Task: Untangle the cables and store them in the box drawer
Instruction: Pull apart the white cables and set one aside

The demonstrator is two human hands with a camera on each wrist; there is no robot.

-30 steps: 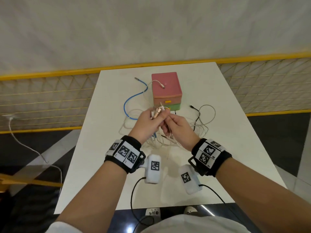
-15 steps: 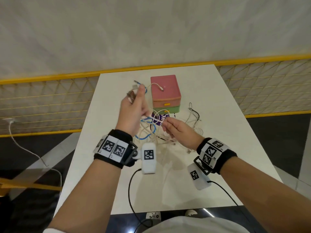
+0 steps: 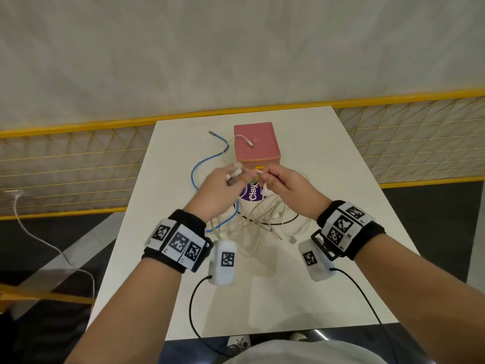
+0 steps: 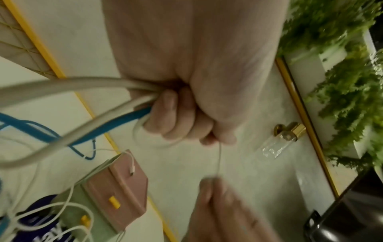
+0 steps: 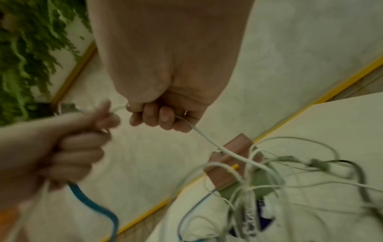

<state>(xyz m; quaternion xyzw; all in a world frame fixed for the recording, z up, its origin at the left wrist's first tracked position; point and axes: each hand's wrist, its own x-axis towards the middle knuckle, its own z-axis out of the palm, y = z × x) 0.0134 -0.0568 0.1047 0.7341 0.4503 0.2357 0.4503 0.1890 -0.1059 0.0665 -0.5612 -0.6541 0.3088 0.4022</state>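
A tangle of white cables [image 3: 258, 223] with one blue cable [image 3: 203, 164] and a black one lies on the white table [image 3: 328, 164], in front of the pink and green drawer box [image 3: 256, 143]. My left hand [image 3: 223, 185] is raised above the heap and grips a bundle of white cables and the blue cable [image 4: 116, 126]. My right hand [image 3: 278, 183] pinches a thin white cable [image 5: 207, 139] that runs taut to the left hand [image 5: 68, 144]. The box [image 4: 122, 194] has yellow drawer handles, and a white cable end lies on its lid.
A purple-labelled white packet [image 3: 253, 195] lies under the cables by the box. A yellow railing [image 3: 78, 127] with mesh runs behind the table. A white cable [image 3: 39, 240] trails over the dark floor at left. Green plants [image 4: 342, 65] appear in the wrist views.
My left hand has come back down and right from its raised pull, close to my right hand, which moved up toward the box. The cable heap has shifted nearer to me.
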